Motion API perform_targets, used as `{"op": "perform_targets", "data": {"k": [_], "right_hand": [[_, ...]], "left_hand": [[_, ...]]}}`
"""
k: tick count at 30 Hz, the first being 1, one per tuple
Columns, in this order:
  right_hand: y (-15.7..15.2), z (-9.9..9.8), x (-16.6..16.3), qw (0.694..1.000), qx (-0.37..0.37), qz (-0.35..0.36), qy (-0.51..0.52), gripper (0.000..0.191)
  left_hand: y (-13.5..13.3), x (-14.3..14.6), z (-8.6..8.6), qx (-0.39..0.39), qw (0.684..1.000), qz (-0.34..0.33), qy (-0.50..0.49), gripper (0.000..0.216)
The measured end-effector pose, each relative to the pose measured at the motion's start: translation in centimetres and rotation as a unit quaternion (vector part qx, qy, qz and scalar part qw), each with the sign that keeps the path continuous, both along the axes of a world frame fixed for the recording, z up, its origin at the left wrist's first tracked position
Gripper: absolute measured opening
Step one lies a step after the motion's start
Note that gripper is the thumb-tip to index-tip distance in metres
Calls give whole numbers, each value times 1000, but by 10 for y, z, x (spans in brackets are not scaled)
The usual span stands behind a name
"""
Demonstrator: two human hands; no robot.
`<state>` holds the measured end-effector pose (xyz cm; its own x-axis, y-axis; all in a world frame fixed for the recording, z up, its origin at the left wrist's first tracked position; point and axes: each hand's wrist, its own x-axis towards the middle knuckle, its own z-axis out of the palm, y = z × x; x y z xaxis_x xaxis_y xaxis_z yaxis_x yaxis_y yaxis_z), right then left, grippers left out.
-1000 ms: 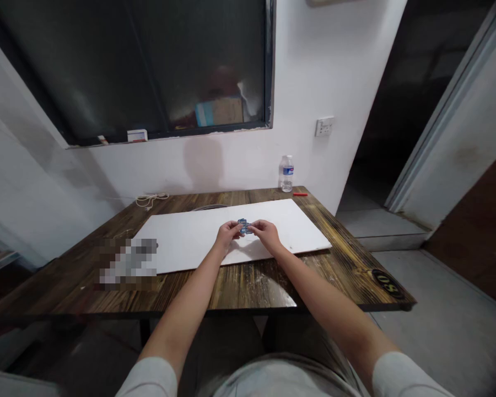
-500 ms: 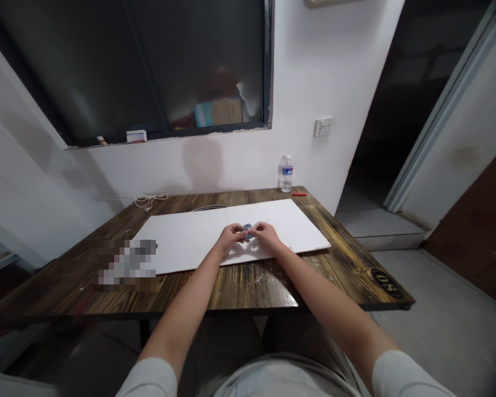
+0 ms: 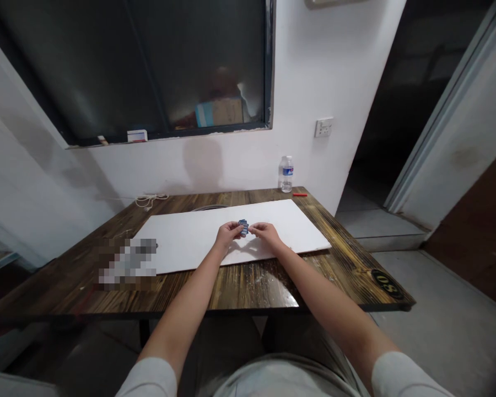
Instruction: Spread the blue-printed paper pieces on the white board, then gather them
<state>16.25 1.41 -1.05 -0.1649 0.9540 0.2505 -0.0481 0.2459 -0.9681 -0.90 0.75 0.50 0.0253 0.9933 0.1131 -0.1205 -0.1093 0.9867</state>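
Over the white board (image 3: 190,237), my left hand (image 3: 227,234) pinches a small bundle of flat blue cards (image 3: 243,226), spread a little like a fan. They are too small for me to read any print. My right hand (image 3: 265,234) is close against the bundle's right side, thumb and fingers pinched together. Whether it holds a card or only touches the edge is too small to make out. Both hands cast shadows on the board.
The board lies on a dark wooden table (image 3: 248,286). Toward the wall are a plastic bottle (image 3: 286,175), a red pen-like stick (image 3: 300,194) and a coiled white cord (image 3: 149,201). A blurred patch (image 3: 128,264) covers something at the left.
The blue cards have moved slightly left with my left hand and show more openly. My right fingers have drawn back from over them to their right edge.
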Motion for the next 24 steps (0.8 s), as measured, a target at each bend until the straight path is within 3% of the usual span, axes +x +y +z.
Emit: {"op": "perform_targets", "data": {"k": [5,8,11,24], "right_hand": [[1,-4,4,982,21,-71,-173,27],[-5,-1,7,931,57,-87,-350,22],[-14,6,7,883,84,-87,-454,22],[-22,17,3,814,199,-37,-545,20]], "left_hand": [[4,0,-3,5,999,50,-18,47],[6,-1,-5,3,996,89,-28,46],[7,-2,-5,0,994,108,-33,47],[8,-3,-7,-6,994,108,-15,47]]}}
